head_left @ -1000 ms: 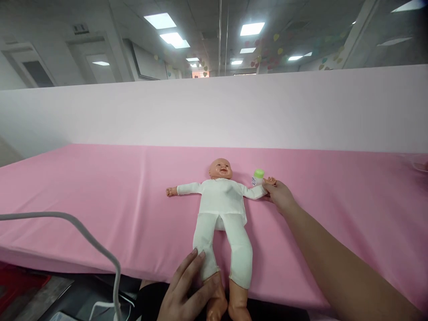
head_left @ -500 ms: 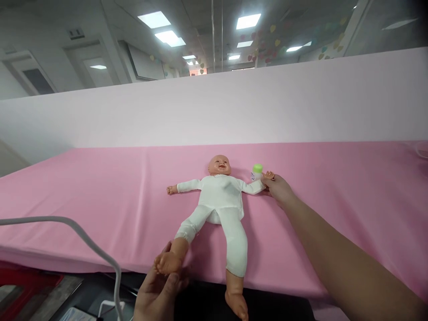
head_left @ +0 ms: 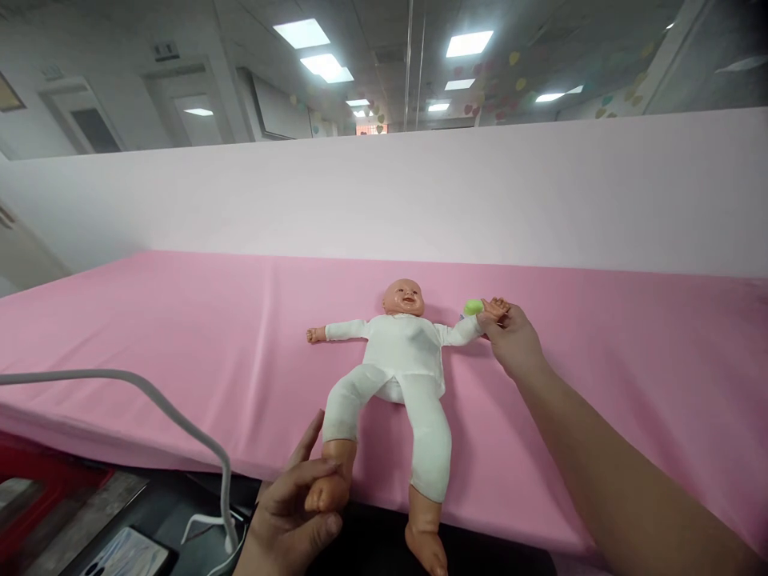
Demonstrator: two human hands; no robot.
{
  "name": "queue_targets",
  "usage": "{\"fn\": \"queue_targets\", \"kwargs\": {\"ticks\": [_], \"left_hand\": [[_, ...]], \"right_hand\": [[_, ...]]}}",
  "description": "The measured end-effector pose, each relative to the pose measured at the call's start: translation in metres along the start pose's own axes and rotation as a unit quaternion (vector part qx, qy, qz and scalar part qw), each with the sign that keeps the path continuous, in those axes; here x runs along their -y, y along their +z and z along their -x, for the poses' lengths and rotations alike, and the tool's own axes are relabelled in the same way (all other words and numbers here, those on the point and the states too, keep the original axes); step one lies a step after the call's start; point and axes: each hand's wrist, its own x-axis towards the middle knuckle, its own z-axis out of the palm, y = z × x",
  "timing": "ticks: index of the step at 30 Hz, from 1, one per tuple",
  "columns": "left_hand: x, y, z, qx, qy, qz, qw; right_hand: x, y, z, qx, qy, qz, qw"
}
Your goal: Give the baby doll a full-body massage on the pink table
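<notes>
A baby doll (head_left: 405,348) in a white cloth suit lies on its back, arms spread, its head toward the far side. My left hand (head_left: 288,516) is closed around its foot on the left, thumb below and fingers across the ankle. The knee of that leg is bent a little. At the right, my right hand (head_left: 517,344) pinches the doll's wrist and lifts that forearm slightly off the cloth. Behind the raised arm shows the light green cap (head_left: 474,307) of a small container, whose body is mostly hidden.
A pink cloth (head_left: 210,336) covers the table, with a white panel (head_left: 360,200) and glass along its back. A grey cable (head_left: 150,392) arches in from the left. Below the front edge are a phone (head_left: 129,554) and a red frame (head_left: 48,496).
My left hand has shifted its grip on the foot, fingers now over its front, and the leg bends more. My right hand has raised the doll's arm, hiding more of the green-capped container.
</notes>
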Motion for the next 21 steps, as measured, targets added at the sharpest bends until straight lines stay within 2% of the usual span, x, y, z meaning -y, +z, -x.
{"fn": "queue_targets", "kwargs": {"ticks": [3,5,9,12,16,19,21], "left_hand": [[-0.015,0.004,-0.016,0.103,0.007,0.01,0.995],[-0.03,0.01,-0.028,0.162,0.002,0.016,0.987],[-0.056,0.028,-0.055,0.225,0.027,0.004,0.974],[-0.064,0.04,-0.075,0.252,0.057,-0.012,0.966],[-0.063,0.053,-0.101,0.254,0.069,-0.027,0.964],[-0.065,0.062,-0.118,0.253,0.073,-0.003,0.965],[-0.067,0.065,-0.125,0.257,0.056,0.018,0.965]], "right_hand": [[0.027,0.006,0.017,-0.01,-0.039,0.022,0.999],[0.043,0.014,0.029,0.005,-0.095,0.025,0.995],[0.056,0.037,0.047,0.078,-0.209,0.108,0.969],[0.051,0.051,0.054,0.125,-0.31,0.188,0.924],[0.041,0.061,0.061,0.18,-0.411,0.219,0.867],[0.039,0.064,0.064,0.193,-0.435,0.232,0.848],[0.04,0.065,0.066,0.195,-0.435,0.225,0.85]]}}
